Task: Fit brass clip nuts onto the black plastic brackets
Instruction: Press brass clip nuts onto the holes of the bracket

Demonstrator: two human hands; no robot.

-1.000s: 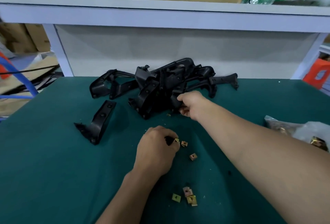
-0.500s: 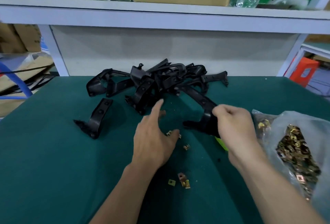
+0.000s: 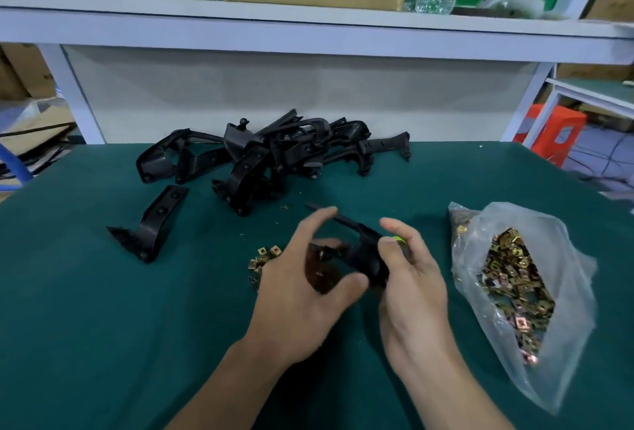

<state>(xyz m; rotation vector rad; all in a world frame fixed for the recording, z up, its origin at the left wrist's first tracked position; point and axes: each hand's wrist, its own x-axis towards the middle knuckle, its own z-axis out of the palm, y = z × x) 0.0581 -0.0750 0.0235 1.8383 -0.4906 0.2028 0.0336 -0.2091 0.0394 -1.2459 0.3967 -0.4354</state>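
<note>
while the right hand (image 3: pixel 411 285) grips the thick curved end of one bracket (image 3: pixel 362 256), thumb on the near face and fingers wrapped behind, the piece hangs just above the mat (image 3: pixel 103 326) in the middle foreground, between both hands. its long axis runs from that grip up and away to the left, thinning into a narrow arm whose tip shows past the left index finger. the left hand (image 3: pixel 298 306) arches over this free end, index above the arm and thumb touching the lower edge of the body. whether it truly holds the bracket, or hides a nut, i cannot tell, since its palm is turned away and shadowed.

so the bare end lies on the left hand's side of the grip. that hand is also the nearer one to the loose nuts (image 3: pixel 264 258), a small heap on the mat just beside its knuckles. the likely next move is for the left to fetch a nut and slide it on while the right keeps the bracket steady.

a bag (image 3: pixel 579 326) full of nuts lies open near the right hand. the pile (image 3: pixel 274 155) of brackets waits at the far edge, with a lone bracket (image 3: pixel 154 223) apart to its left.
</note>
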